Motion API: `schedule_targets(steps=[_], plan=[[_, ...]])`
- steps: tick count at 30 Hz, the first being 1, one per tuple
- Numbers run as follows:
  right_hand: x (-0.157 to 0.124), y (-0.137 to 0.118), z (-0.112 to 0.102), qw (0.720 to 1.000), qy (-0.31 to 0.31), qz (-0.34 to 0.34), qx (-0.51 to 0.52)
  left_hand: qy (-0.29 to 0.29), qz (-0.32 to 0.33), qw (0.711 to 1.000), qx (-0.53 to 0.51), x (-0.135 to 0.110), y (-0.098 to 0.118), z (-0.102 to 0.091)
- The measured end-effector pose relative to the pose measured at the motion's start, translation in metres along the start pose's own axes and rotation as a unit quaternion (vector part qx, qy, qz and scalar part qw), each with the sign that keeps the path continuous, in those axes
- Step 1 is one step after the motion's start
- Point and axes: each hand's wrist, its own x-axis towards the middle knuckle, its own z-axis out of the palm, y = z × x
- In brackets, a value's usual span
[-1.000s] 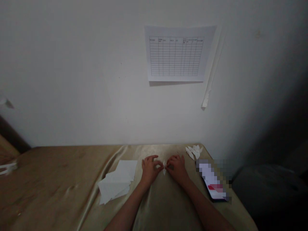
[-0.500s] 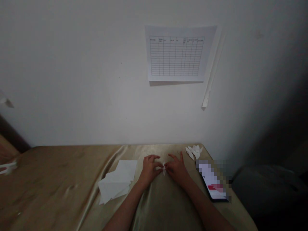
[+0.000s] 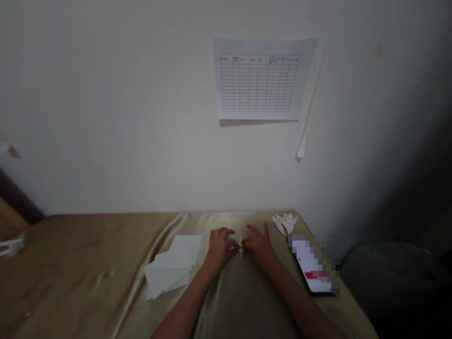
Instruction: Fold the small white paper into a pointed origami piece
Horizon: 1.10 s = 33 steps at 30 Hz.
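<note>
Between my two hands is a small piece of folded white paper [image 3: 240,253], pointed at its near and far ends. My left hand [image 3: 221,247] pinches it from the left with thumb and forefinger, the other fingers stretched forward. From the right, my right hand [image 3: 259,246] pinches the same paper, its remaining fingers raised and apart. Most of the paper is hidden by the fingertips. Left of my left hand lies a fanned stack of white paper sheets [image 3: 173,268]. Beyond my right hand rest several folded white paper pieces [image 3: 285,222].
A phone [image 3: 312,268] with a lit, partly blurred screen lies right of my right arm. The table wears a shiny gold-brown cloth [image 3: 88,273] and meets a white wall [image 3: 123,117]. On the wall hang a printed table sheet [image 3: 259,84] and a white strip [image 3: 310,108].
Almost nothing differs. My fingertips have shifted very slightly at the folded paper, and both hands keep their pinch in the same spot.
</note>
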Motion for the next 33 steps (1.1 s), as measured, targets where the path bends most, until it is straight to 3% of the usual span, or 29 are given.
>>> schedule_targets(steps=[7, 15, 22, 33], plan=[[0.001, 0.005, 0.003, 1.0, -0.004, 0.005, 0.021, -0.035, -0.039, 0.998, 0.019, -0.001, 0.011, -0.01], [-0.008, -0.003, -0.011, 0.996, -0.021, 0.042, 0.078, -0.064, -0.074, 0.995, 0.018, -0.004, 0.008, -0.015], [-0.005, -0.005, -0.004, 0.987, -0.03, 0.108, 0.114, -0.054, -0.078, 0.995, 0.008, -0.004, 0.012, -0.013], [-0.005, -0.004, 0.0, 0.984, -0.011, 0.126, 0.123, -0.044, -0.054, 0.998, 0.007, -0.008, 0.014, -0.008]])
